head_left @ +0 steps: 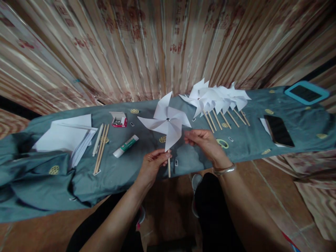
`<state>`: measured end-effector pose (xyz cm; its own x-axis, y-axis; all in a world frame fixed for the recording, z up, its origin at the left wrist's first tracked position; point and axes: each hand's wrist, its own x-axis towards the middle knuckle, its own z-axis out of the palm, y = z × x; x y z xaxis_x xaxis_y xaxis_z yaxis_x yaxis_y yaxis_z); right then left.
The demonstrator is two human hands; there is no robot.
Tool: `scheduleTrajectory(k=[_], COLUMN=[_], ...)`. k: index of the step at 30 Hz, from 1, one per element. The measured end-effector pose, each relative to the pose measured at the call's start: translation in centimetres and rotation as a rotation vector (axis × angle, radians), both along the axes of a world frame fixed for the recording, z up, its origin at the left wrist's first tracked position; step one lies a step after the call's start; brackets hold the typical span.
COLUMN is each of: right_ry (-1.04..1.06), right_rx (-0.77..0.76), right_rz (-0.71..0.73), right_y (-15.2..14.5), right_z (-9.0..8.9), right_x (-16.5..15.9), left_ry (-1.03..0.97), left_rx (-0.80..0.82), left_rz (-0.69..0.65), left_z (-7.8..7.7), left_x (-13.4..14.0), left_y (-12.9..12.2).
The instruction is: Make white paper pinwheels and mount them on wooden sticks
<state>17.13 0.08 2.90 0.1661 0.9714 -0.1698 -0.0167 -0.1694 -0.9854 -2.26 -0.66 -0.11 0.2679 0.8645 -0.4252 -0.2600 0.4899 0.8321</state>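
Note:
A white paper pinwheel point(167, 120) with a round silver pin at its centre stands over the middle of the cloth. My left hand point(154, 162) is closed around its wooden stick point(169, 168), just below the lowest blade. Close by the right blade, my right hand point(198, 140) has its fingers curled together, with nothing visible in them. Whether its fingertips touch the paper I cannot tell. Behind it to the right lies a row of several finished-looking pinwheels point(219, 96), overlapping, their sticks pointing toward me.
On the grey-green cloth point(147, 171) lie paper sheets point(65, 134), a white pen point(98, 140), wooden sticks point(102, 150), a glue stick point(126, 146) and an opened box of pins point(119, 120). Rightward are a green tape roll point(222, 143), a phone point(279, 130) and a blue-framed tablet point(306, 92).

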Motion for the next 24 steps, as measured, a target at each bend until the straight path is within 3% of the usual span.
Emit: scheduleTrajectory(k=[4,7,14,24], right_ry=[-0.077,-0.143,-0.099,-0.100], right_rx=[0.187,0.254,0.209,0.180], right_rz=[-0.325,-0.444,-0.345,-0.322], right_y=[0.4,0.7,0.9,0.7], right_z=[-0.2,-0.6,-1.2,-1.1], right_x=[2.1,2.7,2.5,1.8], left_ry=[-0.005,-0.012,-0.008,-0.015], left_rx=[-0.004,-0.007,-0.003,-0.005], left_rz=[-0.031,-0.062,-0.128,-0.077], left_z=[0.0,0.0,0.2,0.1], left_x=[-0.1,-0.2,-0.2,0.0], left_y=[-0.1,-0.2,-0.4,-0.2])
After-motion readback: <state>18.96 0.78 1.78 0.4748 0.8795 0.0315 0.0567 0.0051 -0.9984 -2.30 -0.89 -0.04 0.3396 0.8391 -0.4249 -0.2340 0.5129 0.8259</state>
